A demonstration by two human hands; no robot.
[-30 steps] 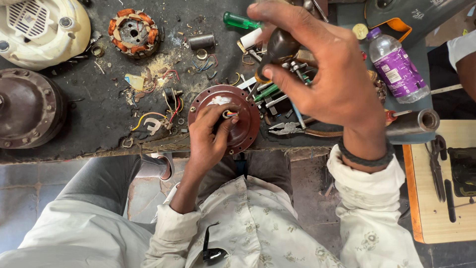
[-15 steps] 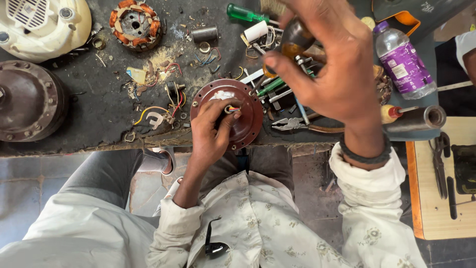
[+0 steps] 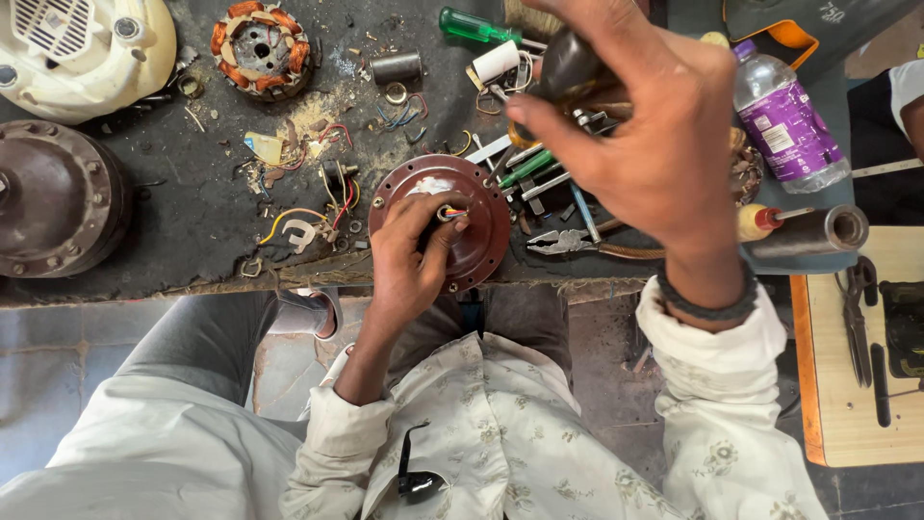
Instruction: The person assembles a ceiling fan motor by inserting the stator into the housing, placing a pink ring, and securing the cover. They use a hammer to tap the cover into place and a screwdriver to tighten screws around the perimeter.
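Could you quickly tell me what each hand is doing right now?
Left hand: fingers pinching the wires at the reddish-brown motor cover.
Right hand: closed on a dark tool handle.

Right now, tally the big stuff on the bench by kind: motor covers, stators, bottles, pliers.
Motor covers: 3, red one under left hand, brown one, cream one
Stators: 1
Bottles: 1
Pliers: 1
Total: 6
Right hand grips a dark tool handle.
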